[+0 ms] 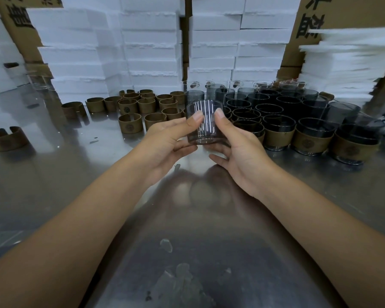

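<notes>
A smoky grey ribbed glass cup point(206, 123) is held upright above the shiny metal table point(76, 178), in the middle of the view. My left hand point(169, 143) grips its left side, thumb on the front wall and fingers under the base. My right hand point(236, 150) grips its right side, thumb on the wall near the rim, fingers curled beneath. The cup wears no sleeve.
Several brown open-ring sleeves point(147, 105) lie behind and to the left; one sleeve point(7, 138) lies alone at far left. Dark glasses point(276, 107), some sleeved point(311, 138), crowd the right. White foam boxes point(151, 41) and foam sheets point(347, 63) are stacked behind.
</notes>
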The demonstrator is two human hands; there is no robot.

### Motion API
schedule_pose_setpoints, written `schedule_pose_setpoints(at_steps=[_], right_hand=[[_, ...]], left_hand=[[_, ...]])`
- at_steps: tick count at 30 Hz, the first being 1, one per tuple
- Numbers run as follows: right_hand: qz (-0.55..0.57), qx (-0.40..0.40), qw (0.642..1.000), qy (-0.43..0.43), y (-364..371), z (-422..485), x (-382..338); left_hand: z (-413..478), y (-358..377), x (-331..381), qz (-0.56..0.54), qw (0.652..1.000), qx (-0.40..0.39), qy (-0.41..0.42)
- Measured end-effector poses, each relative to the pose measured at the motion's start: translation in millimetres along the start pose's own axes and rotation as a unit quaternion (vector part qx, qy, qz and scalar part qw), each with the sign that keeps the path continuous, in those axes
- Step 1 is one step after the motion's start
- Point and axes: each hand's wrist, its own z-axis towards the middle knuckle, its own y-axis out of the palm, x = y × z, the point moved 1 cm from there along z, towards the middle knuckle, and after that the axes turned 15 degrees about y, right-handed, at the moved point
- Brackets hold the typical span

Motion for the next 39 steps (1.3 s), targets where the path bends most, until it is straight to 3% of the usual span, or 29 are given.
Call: schedule_pose_setpoints(at_steps=[8,17,22,27,39], right_hand=[[0.051,0.013,0.999,0.012,-1.0,1.6,-2.4],[-0.044,0.021,0.999,-0.011,4.4,1.3,0.1],[-0.019,0.032,0.999,-0.028,4.4,-2.2,-2.3],[-0.012,0.056,0.998,-0.022,6.2,-4.8,-3.3],[-0.012,0.009,0.998,-0.054,3.2,-4.4,-3.6]], left_hand=[[0.6,-2.9,0.9,-0.093,0.996,-0.01,-0.009],[2.1,-3.4,0.0,-0.059,0.998,-0.024,-0.015],[3.3,-5.3,-2.0,0.029,0.999,0.014,0.003],[2.1,-3.1,0.5,0.019,1.0,-0.002,-0.003],[0.6,-2.3,-1.7,0.015,0.999,-0.041,0.012]])
